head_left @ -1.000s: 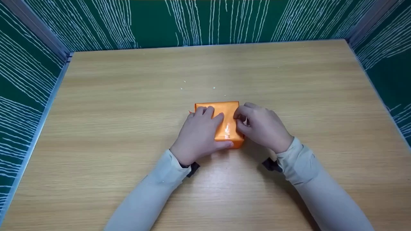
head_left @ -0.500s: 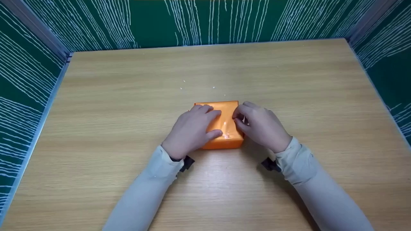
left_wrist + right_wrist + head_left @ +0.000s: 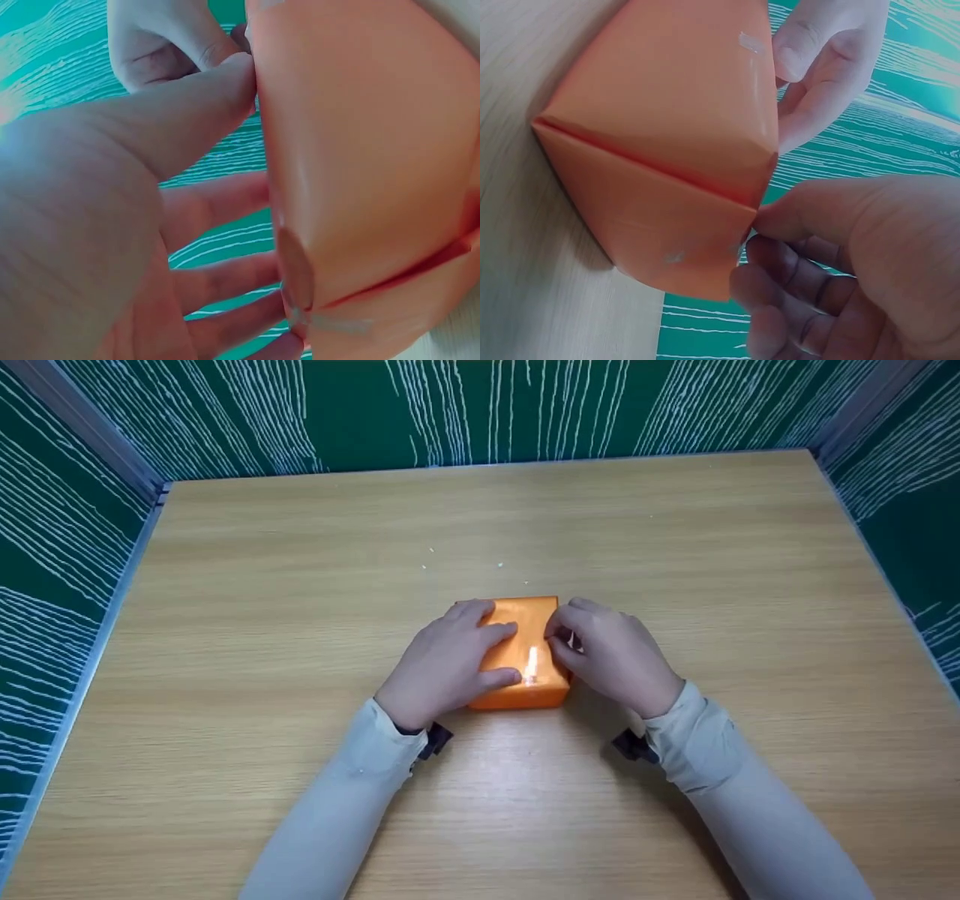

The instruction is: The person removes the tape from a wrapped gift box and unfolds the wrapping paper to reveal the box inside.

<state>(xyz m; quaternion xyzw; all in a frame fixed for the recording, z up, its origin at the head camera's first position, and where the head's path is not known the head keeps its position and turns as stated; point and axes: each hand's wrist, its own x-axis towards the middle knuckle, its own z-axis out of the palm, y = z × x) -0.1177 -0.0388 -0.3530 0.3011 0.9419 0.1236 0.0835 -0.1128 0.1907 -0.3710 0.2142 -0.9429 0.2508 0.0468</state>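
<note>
A box-shaped package wrapped in shiny orange paper (image 3: 534, 649) lies on the table between both hands. My left hand (image 3: 448, 656) rests across its left part, fingers spread and fairly straight, thumb on the top face. At the right edge, my right hand (image 3: 613, 656) pinches the wrapping with thumb and index finger; its other fingers are curled. The right wrist view shows that thumb at the edge beside a folded end flap (image 3: 641, 217). Clear tape (image 3: 750, 43) sticks to the top face. Another tape strip (image 3: 341, 324) shows in the left wrist view.
The package stands on a wood-grain table (image 3: 262, 645). Several tiny pale scraps (image 3: 500, 565) lie beyond it. Green panels (image 3: 352, 420) with white streaky lines border the table at the back and sides.
My left hand has slid left over the package, its thumb moving off the front right corner onto the top face. The right hand stays nearly still at the right edge.
</note>
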